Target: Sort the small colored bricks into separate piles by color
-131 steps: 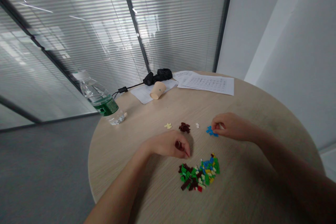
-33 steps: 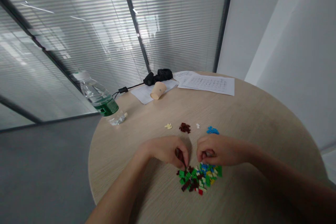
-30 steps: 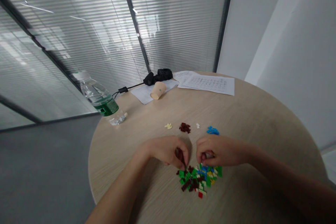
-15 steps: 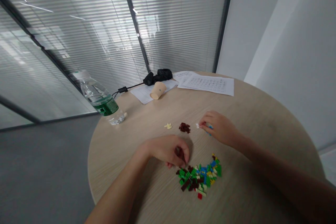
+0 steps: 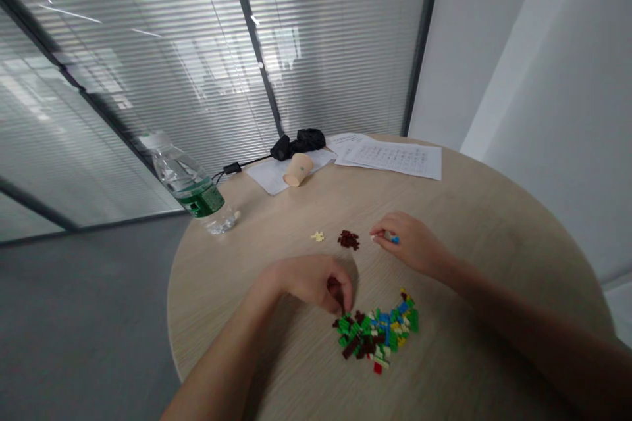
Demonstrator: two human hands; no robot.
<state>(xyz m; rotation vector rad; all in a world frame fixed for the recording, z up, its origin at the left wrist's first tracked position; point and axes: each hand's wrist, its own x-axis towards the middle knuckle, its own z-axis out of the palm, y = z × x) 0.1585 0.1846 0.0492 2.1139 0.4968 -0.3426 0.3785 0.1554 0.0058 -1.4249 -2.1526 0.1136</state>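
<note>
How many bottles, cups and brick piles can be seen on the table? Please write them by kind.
Plastic bottle: 1
Beige cup: 1
Mixed-colour brick pile: 1
Dark brown brick pile: 1
Cream brick pile: 1
Total: 5
Left out: blue bricks and white bricks at the right hand, too hidden to count as piles.

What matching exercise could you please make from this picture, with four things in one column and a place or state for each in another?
1. Paper cup
2. Bottle
3. Left hand
4. Right hand

A. Bears a green label
B. Partly hides blue pieces
C. Lies on its side
D. Is nearest the mixed brick pile

Pairs: 1-C, 2-A, 3-D, 4-B
</note>
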